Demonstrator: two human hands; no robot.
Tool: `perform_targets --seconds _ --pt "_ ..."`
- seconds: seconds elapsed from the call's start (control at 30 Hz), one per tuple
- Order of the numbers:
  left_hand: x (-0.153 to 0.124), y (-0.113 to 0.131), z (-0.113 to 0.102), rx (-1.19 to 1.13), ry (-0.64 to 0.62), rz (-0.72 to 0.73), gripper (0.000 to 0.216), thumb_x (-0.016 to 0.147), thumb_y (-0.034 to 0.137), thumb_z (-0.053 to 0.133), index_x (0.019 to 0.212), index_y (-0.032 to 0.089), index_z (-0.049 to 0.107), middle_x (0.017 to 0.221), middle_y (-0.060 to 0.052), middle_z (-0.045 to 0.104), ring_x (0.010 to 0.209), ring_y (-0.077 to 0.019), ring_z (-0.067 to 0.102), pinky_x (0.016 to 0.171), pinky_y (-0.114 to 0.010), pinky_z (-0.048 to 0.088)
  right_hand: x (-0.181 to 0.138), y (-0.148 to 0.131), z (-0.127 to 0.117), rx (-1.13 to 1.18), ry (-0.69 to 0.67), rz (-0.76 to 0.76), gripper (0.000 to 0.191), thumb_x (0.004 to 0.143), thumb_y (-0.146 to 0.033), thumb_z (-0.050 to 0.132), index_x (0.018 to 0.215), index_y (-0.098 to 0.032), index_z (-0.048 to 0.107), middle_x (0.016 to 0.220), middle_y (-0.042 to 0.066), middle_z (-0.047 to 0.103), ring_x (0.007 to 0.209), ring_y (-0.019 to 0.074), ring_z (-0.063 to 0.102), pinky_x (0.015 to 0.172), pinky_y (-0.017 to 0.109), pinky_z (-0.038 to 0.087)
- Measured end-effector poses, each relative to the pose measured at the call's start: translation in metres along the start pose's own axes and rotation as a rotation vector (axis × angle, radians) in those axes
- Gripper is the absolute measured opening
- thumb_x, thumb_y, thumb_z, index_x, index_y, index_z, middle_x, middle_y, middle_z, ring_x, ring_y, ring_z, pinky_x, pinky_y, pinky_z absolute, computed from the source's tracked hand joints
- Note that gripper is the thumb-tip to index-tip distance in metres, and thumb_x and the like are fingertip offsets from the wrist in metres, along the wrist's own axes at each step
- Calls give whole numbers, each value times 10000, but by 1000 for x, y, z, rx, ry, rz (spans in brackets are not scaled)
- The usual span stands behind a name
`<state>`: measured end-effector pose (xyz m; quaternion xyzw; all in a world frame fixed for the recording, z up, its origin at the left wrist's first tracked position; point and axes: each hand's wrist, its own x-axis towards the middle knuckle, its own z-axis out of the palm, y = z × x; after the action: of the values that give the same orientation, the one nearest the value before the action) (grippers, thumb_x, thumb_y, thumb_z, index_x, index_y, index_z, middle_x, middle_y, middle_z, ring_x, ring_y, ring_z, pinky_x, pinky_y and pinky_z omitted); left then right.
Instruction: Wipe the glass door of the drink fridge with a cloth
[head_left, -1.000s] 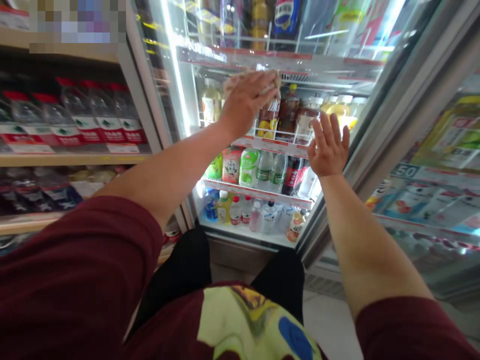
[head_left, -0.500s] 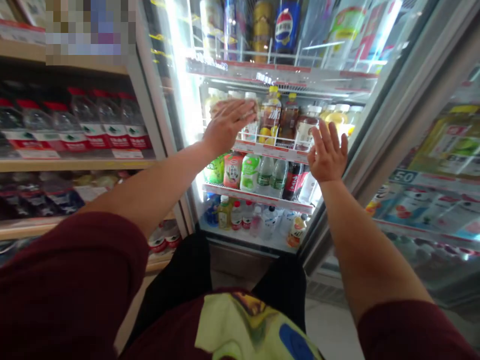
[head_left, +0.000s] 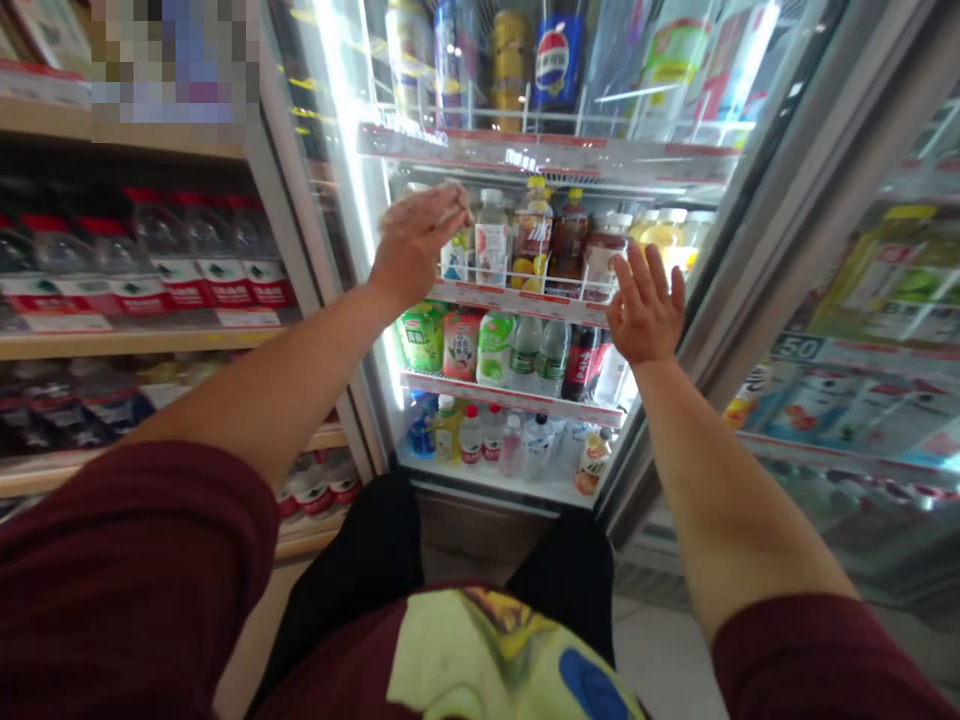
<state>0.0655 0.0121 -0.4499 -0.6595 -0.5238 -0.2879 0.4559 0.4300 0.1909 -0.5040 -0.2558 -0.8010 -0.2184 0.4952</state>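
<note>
My left hand (head_left: 412,240) lies with its fingers stretched over a pale crumpled cloth (head_left: 463,203), pressing it to the glass door (head_left: 555,152) of a drinks fridge. Most of the cloth is hidden under the hand, and its edges are blurred. Further right, my right hand (head_left: 646,305) is open, fingers spread, against or very close to the same glass, holding nothing. Behind the glass, between the hands, stand a milky bottle with a white cap (head_left: 491,235) and a tea bottle with a yellow cap (head_left: 534,225).
To the left, wooden shelves (head_left: 150,345) carry red-capped water bottles (head_left: 206,250). A metal door frame (head_left: 757,240) runs down the right, with another drinks fridge beyond it. Below, the fridge base (head_left: 480,520) is between my knees. Bottles and cans fill several fridge shelves.
My left hand has slid left across the glass with the cloth, uncovering the milky bottle. The right hand stays at nearly the same spot on the door. The view has shifted slightly.
</note>
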Motion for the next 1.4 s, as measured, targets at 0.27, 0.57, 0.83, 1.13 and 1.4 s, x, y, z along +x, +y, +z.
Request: perform_targets --seconds 0.27,0.57,0.83,1.13,1.4 --pt "-43 19 12 -22 -16 -8 514 1107 327 278 1569 279 500 1734 94 377 1635 -233 259 1394 -505 169 -1 5 8 41 59 -31 606 1027 -274 345 1612 -275 502 1687 65 469 1627 257 328 1333 625 230" --pt "-18 -15 -2 -17 56 -144 541 1158 423 159 1613 247 393 1789 147 216 1624 -182 152 1409 -469 57 -2 4 5 38 72 -25 603 1041 -272 353 1631 -306 470 1683 59 479 1623 260 337 1327 614 245" --pt "-51 21 -7 -24 -41 -96 481 1088 273 345 1498 242 594 1670 -49 481 1611 -252 357 1365 -524 251 -3 11 16 21 131 -79 584 1034 -273 382 1601 -249 519 1665 72 502 1611 281 362 1321 606 263" --pt "-50 -1 -13 -112 101 -341 502 1072 443 459 1520 245 566 1665 -84 482 1607 -299 360 1357 -544 236 -3 10 14 31 93 -67 613 1040 -260 381 1649 -263 449 1699 72 453 1630 301 317 1325 632 231" --pt "-65 -23 -15 -57 85 -310 420 1088 358 468 1454 208 610 1658 -51 492 1577 -233 398 1362 -496 259 -5 11 18 47 148 -93 605 1050 -258 383 1652 -280 450 1680 61 482 1621 293 340 1334 615 232"
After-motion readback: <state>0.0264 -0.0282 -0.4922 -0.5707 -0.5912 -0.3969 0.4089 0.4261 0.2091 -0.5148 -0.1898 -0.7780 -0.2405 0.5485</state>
